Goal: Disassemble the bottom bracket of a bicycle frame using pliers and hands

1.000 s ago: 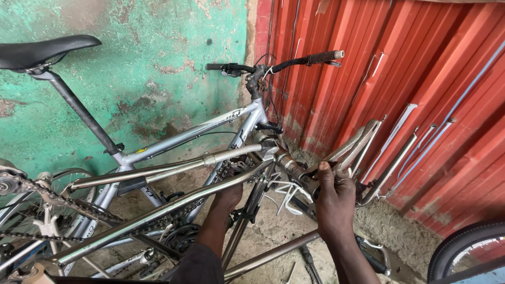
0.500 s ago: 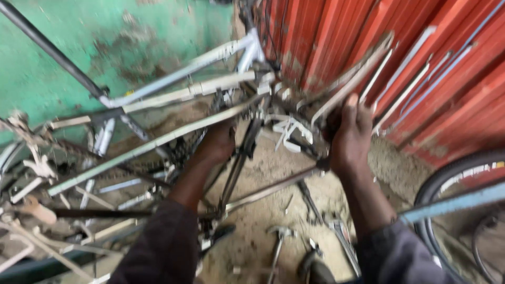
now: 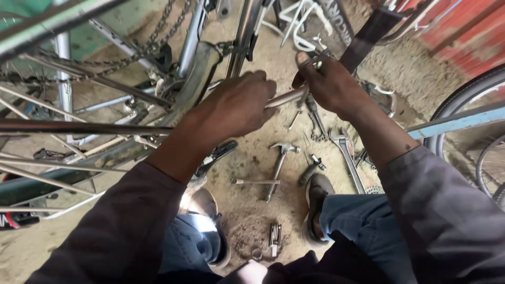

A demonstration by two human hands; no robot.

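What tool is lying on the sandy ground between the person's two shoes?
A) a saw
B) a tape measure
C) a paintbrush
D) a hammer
D: a metal hammer lies on the sand between the shoes, below the left hand and right hand, which both grip a thin metal rod.

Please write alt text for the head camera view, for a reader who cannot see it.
Both hands grip a metal rod: left hand and right hand on the rod, among bicycle frames. Below, a hammer and wrench lie on the sandy ground.
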